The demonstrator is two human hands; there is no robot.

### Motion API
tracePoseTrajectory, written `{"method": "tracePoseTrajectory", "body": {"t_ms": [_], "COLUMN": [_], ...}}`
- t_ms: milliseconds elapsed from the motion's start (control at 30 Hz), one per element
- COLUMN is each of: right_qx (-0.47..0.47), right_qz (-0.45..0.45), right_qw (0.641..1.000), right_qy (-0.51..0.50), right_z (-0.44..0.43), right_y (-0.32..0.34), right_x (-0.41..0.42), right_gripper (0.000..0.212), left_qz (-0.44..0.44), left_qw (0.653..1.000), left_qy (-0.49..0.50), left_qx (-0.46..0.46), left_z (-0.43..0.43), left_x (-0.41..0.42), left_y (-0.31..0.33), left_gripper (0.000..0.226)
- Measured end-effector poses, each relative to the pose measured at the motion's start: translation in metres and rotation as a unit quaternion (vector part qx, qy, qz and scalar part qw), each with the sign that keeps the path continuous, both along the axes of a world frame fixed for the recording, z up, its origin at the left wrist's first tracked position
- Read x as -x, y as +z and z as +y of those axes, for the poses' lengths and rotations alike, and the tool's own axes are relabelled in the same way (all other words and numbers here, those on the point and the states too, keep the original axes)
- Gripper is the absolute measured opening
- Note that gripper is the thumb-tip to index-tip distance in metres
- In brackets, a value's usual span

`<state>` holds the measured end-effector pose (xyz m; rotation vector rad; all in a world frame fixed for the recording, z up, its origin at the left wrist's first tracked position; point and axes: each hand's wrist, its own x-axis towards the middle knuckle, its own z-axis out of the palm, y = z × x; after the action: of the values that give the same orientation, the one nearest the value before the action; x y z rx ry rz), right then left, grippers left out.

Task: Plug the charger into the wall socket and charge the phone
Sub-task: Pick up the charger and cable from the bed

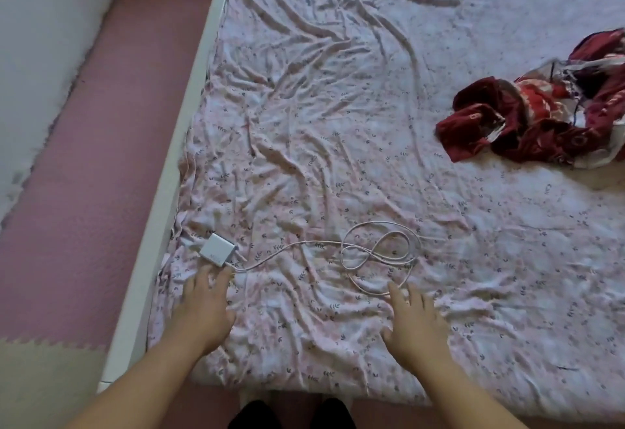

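A white charger block [216, 248] lies on the wrinkled floral bed sheet [321, 124] near the bed's left edge. Its white cable [378, 252] runs right and lies in loose loops. My left hand [203, 307] is open, palm down, with its fingertips touching the near side of the charger block. My right hand [412, 320] is open with fingers spread, and its fingertips reach the nearest loop of the cable. Neither a phone nor a wall socket is in view.
A crumpled dark red patterned cloth [541, 124] lies on the bed at the right. The white bed frame [189, 124] runs along the left side. Beyond it is a pink foam floor mat [84, 158] and a white fluffy rug [30, 39].
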<state>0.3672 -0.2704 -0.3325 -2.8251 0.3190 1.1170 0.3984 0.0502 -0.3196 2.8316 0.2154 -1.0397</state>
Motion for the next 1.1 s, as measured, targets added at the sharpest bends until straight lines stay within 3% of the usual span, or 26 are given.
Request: {"method": "tracePoseTrajectory", "body": {"t_ms": [167, 267, 333, 400, 533, 600, 733, 800, 933, 1100], "right_qx": [0.032, 0.012, -0.051, -0.112, -0.165, -0.163, -0.158, -0.163, -0.073, -0.017], "right_qz": [-0.028, -0.04, -0.033, -0.038, -0.115, -0.122, -0.13, -0.128, -0.118, -0.182], "right_qw": [0.998, 0.977, 0.917, 0.833, 0.705, 0.661, 0.614, 0.612, 0.662, 0.717], "right_qy": [-0.038, -0.21, -0.395, -0.541, -0.68, -0.722, -0.762, -0.763, -0.737, -0.672], "right_z": [-0.004, -0.001, 0.004, 0.009, 0.009, 0.008, 0.016, 0.023, 0.034, 0.031], "right_y": [-0.074, -0.105, -0.12, -0.131, -0.146, -0.15, -0.155, -0.162, -0.173, -0.177], "right_x": [-0.015, -0.023, -0.03, -0.041, -0.074, -0.093, -0.127, -0.139, -0.149, -0.146], "right_gripper": [0.088, 0.088, 0.092, 0.092, 0.091, 0.097, 0.118, 0.13, 0.134, 0.116], "left_qz": [-0.028, -0.049, -0.079, -0.111, -0.143, -0.15, -0.178, -0.195, -0.228, -0.26], "left_qw": [0.999, 0.99, 0.971, 0.948, 0.898, 0.878, 0.842, 0.827, 0.815, 0.809], "left_qy": [0.026, 0.132, 0.224, 0.293, 0.401, 0.444, 0.503, 0.52, 0.528, 0.526], "left_qx": [-0.016, 0.012, 0.039, 0.064, 0.106, 0.098, 0.086, 0.082, 0.067, 0.045], "left_z": [0.019, 0.017, 0.011, 0.003, -0.01, -0.015, -0.022, -0.024, -0.023, -0.022], "left_x": [-0.019, -0.026, -0.029, -0.033, -0.051, -0.063, -0.081, -0.085, -0.084, -0.081], "left_y": [-0.082, -0.115, -0.13, -0.139, -0.15, -0.154, -0.166, -0.174, -0.189, -0.196], "left_gripper": [0.078, 0.073, 0.069, 0.066, 0.062, 0.06, 0.056, 0.055, 0.047, 0.033]}}
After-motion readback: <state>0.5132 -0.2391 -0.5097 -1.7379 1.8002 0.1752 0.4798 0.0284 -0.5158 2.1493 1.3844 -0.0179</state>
